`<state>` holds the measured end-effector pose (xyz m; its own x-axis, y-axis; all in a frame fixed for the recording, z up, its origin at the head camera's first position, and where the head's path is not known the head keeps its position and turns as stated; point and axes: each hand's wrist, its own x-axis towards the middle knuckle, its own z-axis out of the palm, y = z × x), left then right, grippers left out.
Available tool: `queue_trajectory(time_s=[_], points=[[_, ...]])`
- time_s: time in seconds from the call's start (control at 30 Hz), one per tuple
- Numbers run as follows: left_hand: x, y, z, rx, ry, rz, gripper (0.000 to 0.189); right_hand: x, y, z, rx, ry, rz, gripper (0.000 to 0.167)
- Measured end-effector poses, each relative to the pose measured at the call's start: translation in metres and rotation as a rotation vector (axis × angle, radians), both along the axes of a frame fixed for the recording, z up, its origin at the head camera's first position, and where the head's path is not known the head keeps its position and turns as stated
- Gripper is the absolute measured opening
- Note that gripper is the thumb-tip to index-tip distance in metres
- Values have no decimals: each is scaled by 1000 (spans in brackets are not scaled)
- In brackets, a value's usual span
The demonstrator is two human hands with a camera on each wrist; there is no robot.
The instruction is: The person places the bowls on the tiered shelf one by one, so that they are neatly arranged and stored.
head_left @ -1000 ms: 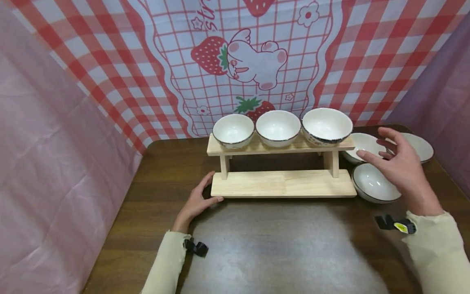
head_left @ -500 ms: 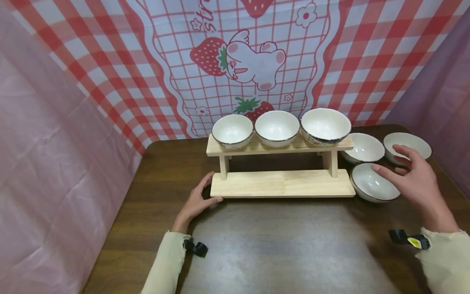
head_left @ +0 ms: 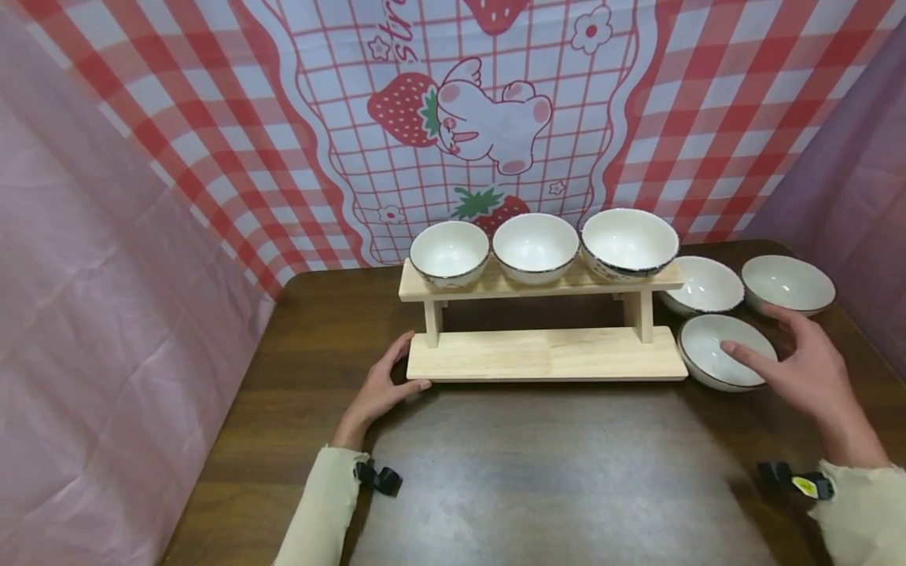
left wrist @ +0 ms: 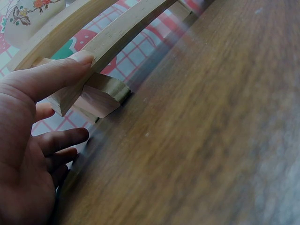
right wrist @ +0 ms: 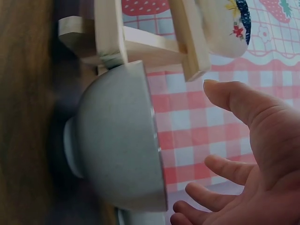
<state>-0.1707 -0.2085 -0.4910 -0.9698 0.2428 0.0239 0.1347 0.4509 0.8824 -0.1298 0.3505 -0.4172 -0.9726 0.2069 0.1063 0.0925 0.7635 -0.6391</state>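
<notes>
A two-tier wooden display rack [head_left: 545, 355] stands on the table. My left hand [head_left: 375, 395] holds the left end of its lower board, thumb on the front edge and index finger toward the back corner. In the left wrist view the other fingers [left wrist: 65, 140] hang loosely below the board. My right hand [head_left: 814, 365] hovers, fingers spread and holding nothing, over the right side of a white bowl [head_left: 711, 358] beside the rack's right end. From the right wrist view, a gap shows between the thumb and this bowl's rim [right wrist: 157, 136].
Three white bowls, the left [head_left: 450, 250], middle [head_left: 535, 244] and right one [head_left: 630, 236], line the upper board. Behind the near bowl sit two more, one [head_left: 708, 284] partly hidden by the rack and another [head_left: 789, 281] farther right. A checked cloth [head_left: 248, 134] hangs behind.
My right hand has moved down and toward me, from above the rear bowls to the near bowl. The left hand, rack and bowls stay in place.
</notes>
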Motion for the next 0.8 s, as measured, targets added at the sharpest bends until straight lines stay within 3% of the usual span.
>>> queue_trajectory(time_s=[0.33, 0.57, 0.8], points=[[0, 0, 1, 6, 8, 0, 90, 4, 5, -14, 16, -9, 11, 83], [0, 0, 0, 3, 20, -4, 89, 6, 5, -28, 15, 35, 60, 81], [-1, 0, -1, 1, 21, -11, 89, 7, 8, -37, -2, 21, 88, 85]])
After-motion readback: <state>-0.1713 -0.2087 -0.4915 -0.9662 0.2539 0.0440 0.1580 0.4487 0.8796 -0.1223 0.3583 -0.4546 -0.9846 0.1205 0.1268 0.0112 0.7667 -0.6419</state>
